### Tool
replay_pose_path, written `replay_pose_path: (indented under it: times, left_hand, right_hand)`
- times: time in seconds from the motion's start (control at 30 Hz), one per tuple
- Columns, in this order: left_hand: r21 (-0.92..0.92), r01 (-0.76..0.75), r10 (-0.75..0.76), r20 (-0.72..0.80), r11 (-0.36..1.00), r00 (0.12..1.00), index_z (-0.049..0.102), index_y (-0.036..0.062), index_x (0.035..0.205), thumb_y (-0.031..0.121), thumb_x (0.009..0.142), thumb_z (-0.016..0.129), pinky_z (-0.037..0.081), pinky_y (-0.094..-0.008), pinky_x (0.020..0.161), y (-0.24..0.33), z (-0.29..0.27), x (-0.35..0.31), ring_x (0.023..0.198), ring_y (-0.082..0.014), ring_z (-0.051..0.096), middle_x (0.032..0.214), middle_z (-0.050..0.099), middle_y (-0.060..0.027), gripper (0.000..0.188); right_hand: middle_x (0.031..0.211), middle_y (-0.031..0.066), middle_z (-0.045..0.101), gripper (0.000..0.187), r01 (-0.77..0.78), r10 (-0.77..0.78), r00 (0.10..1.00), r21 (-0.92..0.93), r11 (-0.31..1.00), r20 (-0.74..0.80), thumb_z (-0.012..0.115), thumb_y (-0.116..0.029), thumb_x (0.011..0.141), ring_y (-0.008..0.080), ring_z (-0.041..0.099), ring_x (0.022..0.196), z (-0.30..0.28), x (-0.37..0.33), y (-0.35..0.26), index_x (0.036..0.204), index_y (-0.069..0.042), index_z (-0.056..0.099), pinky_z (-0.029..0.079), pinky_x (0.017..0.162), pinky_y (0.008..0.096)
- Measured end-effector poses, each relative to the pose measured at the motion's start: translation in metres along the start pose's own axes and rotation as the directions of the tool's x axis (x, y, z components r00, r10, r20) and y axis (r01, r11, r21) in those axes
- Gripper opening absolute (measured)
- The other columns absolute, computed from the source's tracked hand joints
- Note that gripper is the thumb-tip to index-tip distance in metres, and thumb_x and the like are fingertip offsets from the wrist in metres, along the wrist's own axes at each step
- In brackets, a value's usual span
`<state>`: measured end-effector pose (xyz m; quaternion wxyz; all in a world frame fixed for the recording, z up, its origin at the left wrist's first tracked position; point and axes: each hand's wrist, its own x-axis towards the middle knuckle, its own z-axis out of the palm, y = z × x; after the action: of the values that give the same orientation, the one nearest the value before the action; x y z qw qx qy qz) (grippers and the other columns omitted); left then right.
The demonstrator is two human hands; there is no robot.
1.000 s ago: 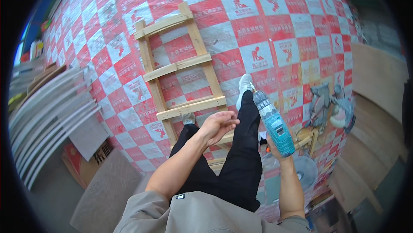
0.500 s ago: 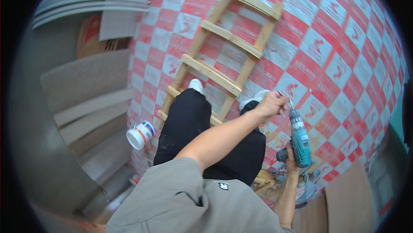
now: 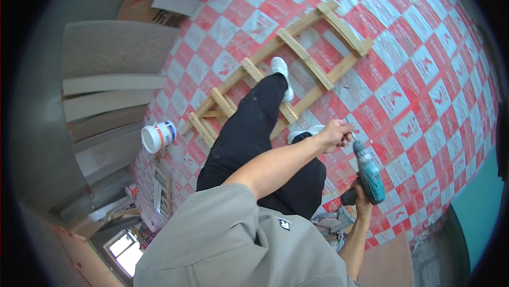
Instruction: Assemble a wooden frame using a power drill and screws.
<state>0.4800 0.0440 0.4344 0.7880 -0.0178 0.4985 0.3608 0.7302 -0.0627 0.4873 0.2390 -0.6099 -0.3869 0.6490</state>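
My right hand [image 3: 363, 196] is wrapped round the grip of a teal and grey cordless drill [image 3: 370, 177], whose chuck points up and slightly left. Close to the drill's tip, the fingers of my left hand [image 3: 336, 135] are pinched together. A thin, small piece shows at those fingertips, too small to name. Beyond my hands a wooden ladder-like frame [image 3: 311, 96] lies on the floor, and one of my white shoes [image 3: 281, 69] is between its rungs.
Red and white checkered sheeting [image 3: 392, 98] covers the floor. To the left stand a white bucket [image 3: 158, 136] and leaning brown boards [image 3: 116, 48]. A cardboard box [image 3: 139, 1] is at the far left, a teal panel [image 3: 480, 207] at the right. Behind my right arm sits a partly hidden machine [image 3: 331, 222].
The view has turned, so the wooden frame appears more slanted. My left foot has stepped further in among its rungs. Both hands keep their holds, and the drill tilts more to the left.
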Motion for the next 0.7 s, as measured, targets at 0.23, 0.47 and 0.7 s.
replay_pose_path:
  times: [0.23,0.47,0.7]
  left_hand:
    - [-0.182,0.227,-0.251,-0.121,0.957,0.96,0.062,0.0119,0.091,0.03,0.1,0.062,0.039,-0.026,0.048,0.003,-0.055,0.052,0.05,-0.0084,0.046,0.064,0.052,0.0027,0.021]
    - [-0.319,0.22,-0.333,-0.363,0.922,0.87,0.063,0.0056,0.097,0.029,0.104,0.053,0.051,-0.0413,0.064,-0.001,-0.112,0.159,0.07,-0.0222,0.057,0.081,0.059,-0.0056,0.026]
    - [0.31,0.307,-0.233,-0.252,0.9,0.939,0.066,0.0049,0.092,0.021,0.101,0.053,0.05,-0.0333,0.063,0.042,-0.246,0.306,0.068,-0.0166,0.058,0.078,0.062,-0.0047,0.023]
  right_hand:
    - [0.085,0.0199,0.069,0.025,0.141,-0.193,0.98,-0.503,0.853,-0.051,0.072,-0.016,0.08,0.042,0.068,0.082,0.069,0.046,-0.033,0.103,-0.007,0.066,0.052,0.068,0.0461]
    - [0.094,0.0199,0.071,0.036,-0.148,0.067,0.975,-0.393,0.907,-0.212,0.076,-0.012,0.077,0.0419,0.068,0.091,0.139,0.135,-0.005,0.111,-0.006,0.067,0.054,0.074,0.0451]
    - [0.089,0.0257,0.069,0.037,-0.375,0.286,0.912,-0.31,0.874,-0.295,0.07,-0.018,0.079,0.0491,0.064,0.089,0.216,0.28,0.034,0.113,-0.009,0.058,0.049,0.073,0.0569]
